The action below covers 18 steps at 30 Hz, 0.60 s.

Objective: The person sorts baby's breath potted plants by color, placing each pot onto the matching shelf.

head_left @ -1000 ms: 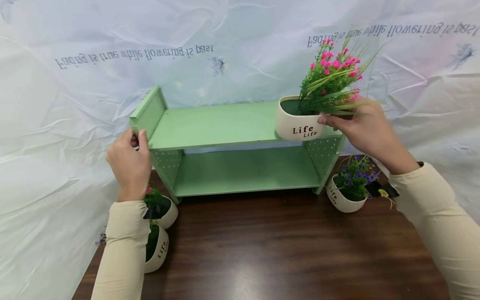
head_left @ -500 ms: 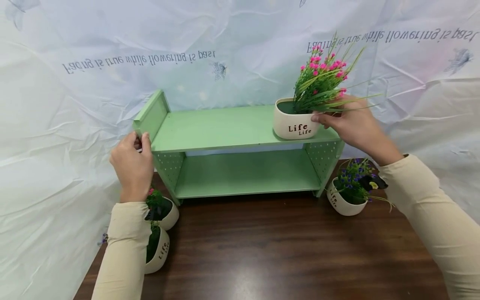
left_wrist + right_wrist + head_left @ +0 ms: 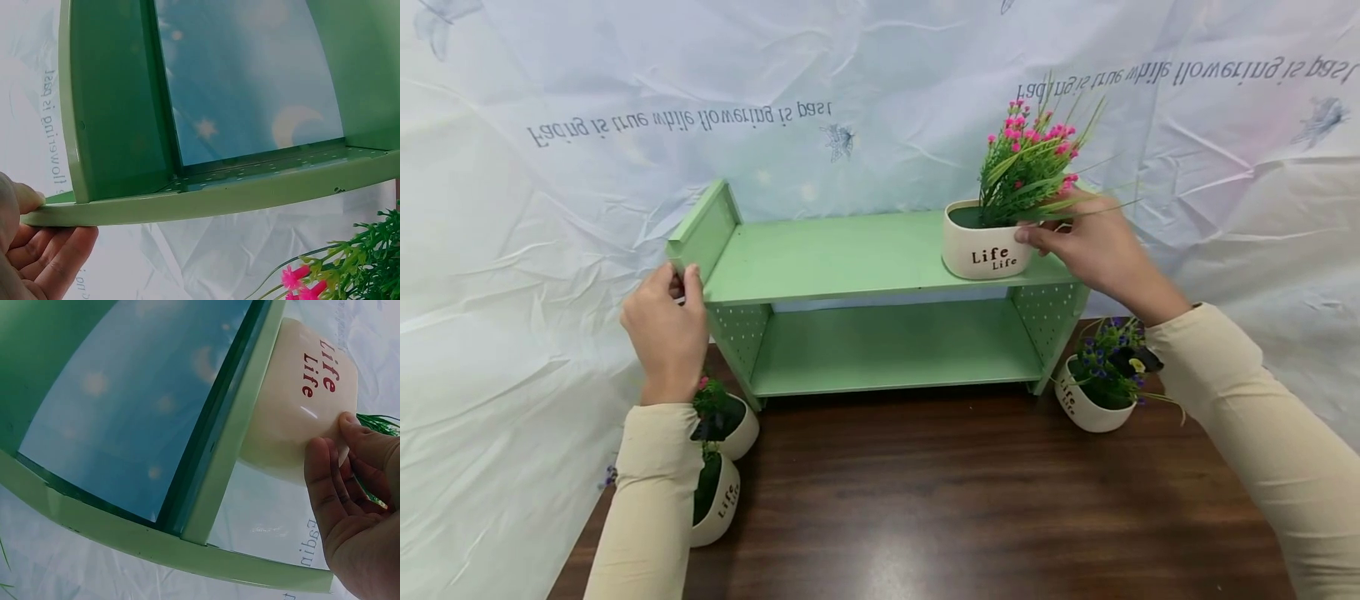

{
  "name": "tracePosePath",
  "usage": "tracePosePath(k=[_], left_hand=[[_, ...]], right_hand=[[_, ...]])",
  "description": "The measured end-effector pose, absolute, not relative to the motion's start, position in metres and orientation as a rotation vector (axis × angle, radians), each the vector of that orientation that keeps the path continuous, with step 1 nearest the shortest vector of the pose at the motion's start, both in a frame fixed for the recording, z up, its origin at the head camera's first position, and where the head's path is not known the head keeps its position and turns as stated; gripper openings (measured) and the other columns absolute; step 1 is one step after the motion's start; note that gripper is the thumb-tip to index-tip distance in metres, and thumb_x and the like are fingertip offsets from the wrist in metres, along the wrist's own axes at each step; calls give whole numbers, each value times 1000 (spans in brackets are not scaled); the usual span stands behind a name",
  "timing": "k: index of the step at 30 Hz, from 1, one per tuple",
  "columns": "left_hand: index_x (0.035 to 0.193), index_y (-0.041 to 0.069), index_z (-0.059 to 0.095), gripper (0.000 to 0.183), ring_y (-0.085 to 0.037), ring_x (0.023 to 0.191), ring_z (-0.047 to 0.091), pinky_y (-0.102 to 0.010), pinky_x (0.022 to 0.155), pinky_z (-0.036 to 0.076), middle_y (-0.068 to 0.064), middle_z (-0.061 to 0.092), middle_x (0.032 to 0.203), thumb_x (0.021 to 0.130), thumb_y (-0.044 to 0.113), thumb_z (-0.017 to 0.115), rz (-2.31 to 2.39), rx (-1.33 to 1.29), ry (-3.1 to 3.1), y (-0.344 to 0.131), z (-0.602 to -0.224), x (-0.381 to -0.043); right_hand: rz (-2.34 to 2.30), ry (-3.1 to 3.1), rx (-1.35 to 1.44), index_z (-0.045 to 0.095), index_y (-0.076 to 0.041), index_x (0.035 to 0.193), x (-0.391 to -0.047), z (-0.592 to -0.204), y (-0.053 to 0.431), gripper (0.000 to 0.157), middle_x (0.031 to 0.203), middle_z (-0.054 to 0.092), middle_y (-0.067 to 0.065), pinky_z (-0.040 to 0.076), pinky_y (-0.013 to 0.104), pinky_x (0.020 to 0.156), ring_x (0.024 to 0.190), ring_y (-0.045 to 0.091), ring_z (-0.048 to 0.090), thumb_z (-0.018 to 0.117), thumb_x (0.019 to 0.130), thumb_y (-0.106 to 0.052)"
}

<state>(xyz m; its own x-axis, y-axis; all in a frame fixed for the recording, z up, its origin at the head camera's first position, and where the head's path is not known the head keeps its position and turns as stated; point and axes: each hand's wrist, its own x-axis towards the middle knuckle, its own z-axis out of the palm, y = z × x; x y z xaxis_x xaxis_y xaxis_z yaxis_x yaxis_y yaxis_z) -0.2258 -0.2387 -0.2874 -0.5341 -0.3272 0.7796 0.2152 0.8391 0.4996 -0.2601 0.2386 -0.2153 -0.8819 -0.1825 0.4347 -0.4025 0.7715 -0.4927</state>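
A cream flowerpot (image 3: pixel 958 250) lettered "Life" stands upright on the right part of the green shelf's (image 3: pixel 827 250) top board. Pink flowers and long grass blades rise from it. My right hand (image 3: pixel 1093 246) pinches the pot's right end, thumb at the front rim; the right wrist view shows the fingers (image 3: pixel 322 475) along the pot's side. At the shelf's left end, my left hand (image 3: pixel 666 329) grips the front edge of the side panel. In the left wrist view, the thumb (image 3: pixel 28 199) lies on one face of the panel and the fingers curl against the other.
Two more potted plants, the nearer a cream pot (image 3: pixel 718 508), stand on the brown table (image 3: pixel 925 483) by the left forearm. A purple-flowered pot (image 3: pixel 1093 408) sits right of the shelf. Behind hangs a pale printed cloth (image 3: pixel 910 100).
My right hand has moved the pink-flowered pot slightly left and down onto the top board. The left hand keeps its grip on the side panel.
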Motion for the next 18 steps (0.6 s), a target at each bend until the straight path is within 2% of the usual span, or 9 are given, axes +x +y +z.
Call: tracePosePath(k=[11, 18], left_hand=[[89, -6, 73, 35, -45, 86, 73, -62, 86, 51, -25, 76, 91, 107, 23, 64, -677, 90, -2028, -238, -287, -226], [89, -6, 73, 37, -45, 85, 73, -62, 86, 51, -25, 76, 90, 108, 24, 63, -673, 84, -2026, -239, -288, -226]], right_hand=[[888, -2581, 449, 75, -1, 120, -262, -214, 236, 31, 99, 73, 18, 45, 19, 61, 70, 2, 61, 76, 101, -26], [885, -2574, 465, 78, -2, 116, -263, -216, 237, 28, 94, 74, 17, 45, 17, 61, 68, -3, 59, 76, 100, -24]])
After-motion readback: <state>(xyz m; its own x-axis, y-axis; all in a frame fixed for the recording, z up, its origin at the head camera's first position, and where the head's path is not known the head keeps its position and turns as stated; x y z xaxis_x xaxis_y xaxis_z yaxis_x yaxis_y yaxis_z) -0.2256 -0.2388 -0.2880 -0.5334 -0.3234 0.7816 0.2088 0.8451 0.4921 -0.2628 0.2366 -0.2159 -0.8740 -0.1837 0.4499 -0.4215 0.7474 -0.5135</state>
